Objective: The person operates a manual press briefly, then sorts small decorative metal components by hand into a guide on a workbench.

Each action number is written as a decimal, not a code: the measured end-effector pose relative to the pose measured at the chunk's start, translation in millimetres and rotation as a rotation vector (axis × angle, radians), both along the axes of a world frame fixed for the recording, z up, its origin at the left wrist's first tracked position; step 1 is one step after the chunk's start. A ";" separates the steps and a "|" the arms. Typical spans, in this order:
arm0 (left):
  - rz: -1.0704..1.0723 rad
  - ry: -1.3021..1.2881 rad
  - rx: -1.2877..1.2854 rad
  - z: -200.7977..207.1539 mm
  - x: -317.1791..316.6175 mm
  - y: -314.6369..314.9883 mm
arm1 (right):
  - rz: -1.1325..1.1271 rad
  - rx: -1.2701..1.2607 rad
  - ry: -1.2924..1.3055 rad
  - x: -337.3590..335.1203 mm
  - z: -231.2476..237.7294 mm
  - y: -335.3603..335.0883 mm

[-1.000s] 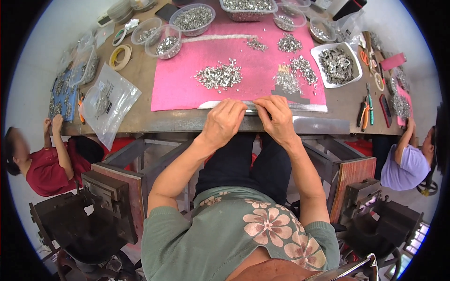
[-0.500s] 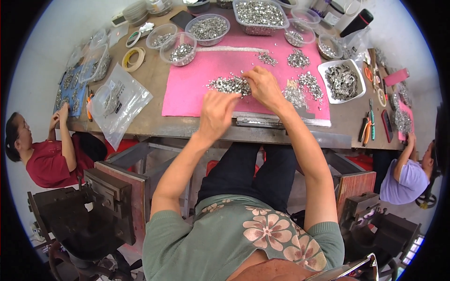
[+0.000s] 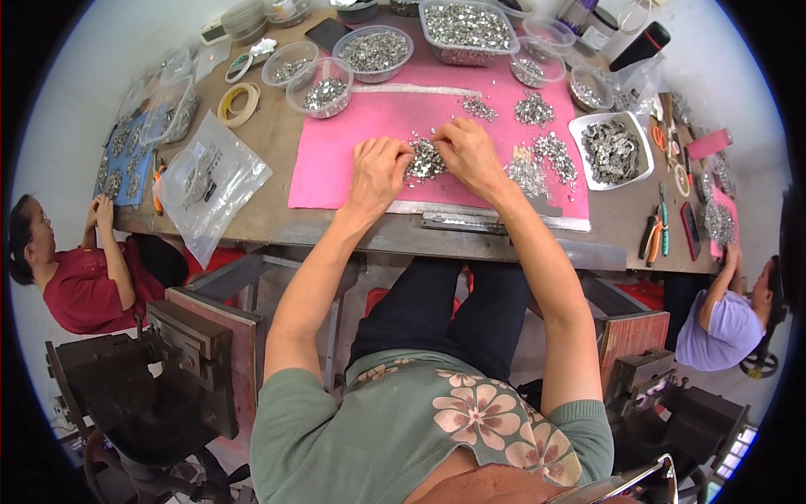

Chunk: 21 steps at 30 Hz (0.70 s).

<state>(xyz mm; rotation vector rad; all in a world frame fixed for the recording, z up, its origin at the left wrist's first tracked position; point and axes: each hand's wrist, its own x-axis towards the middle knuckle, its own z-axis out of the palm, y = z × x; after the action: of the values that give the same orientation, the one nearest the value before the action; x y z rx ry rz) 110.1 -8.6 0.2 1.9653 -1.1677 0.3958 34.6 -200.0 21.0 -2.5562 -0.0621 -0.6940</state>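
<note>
A loose heap of small shiny metal pieces (image 3: 427,161) lies on the pink mat (image 3: 336,134), between my two hands. My left hand (image 3: 378,172) is at the heap's left edge, with bent fingers pressed together. From the right, my right hand (image 3: 468,157) reaches the heap's far edge, its thumb and fingers in a pinch. What either hand holds, if anything, is too small to make out. To the right of my right hand, more metal pieces (image 3: 554,155) and a patch of thin silvery strips (image 3: 527,174) rest on the mat.
Tubs of metal pieces (image 3: 467,32) line the back. A white tray (image 3: 579,126) of metal parts stands right, near pliers (image 3: 651,237). Left are a tape roll (image 3: 238,105) and a plastic bag (image 3: 220,189). Co-workers sit at left (image 3: 92,286) and right (image 3: 722,332).
My left hand has moved from the front of the heap to its left side. The heap looks narrower, its left part now hidden or gathered in. My right hand has hardly moved.
</note>
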 end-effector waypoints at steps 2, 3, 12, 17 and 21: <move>-0.007 0.058 -0.030 0.7 0.0 5.0 | 0.006 0.041 -0.011 -20.8 12.7 -0.6; -0.016 0.160 -0.054 0.2 0.1 8.2 | 0.012 0.060 0.035 -34.3 18.2 -1.2; -0.167 0.195 -0.047 11.6 -33.2 9.8 | 0.020 -0.053 0.093 -90.0 1.7 -7.1; -0.259 0.181 0.059 9.5 -36.8 4.1 | 0.039 -0.071 0.084 -89.4 2.1 -10.1; -0.190 0.119 0.125 7.3 -36.1 12.6 | 0.006 0.084 0.175 -102.1 9.9 -5.7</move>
<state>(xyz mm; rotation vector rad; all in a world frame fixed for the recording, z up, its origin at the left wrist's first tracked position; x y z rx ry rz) 74.0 3.9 7.5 1.9338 -1.3146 0.1083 -67.6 -205.7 31.0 -2.5232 0.0174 -0.4584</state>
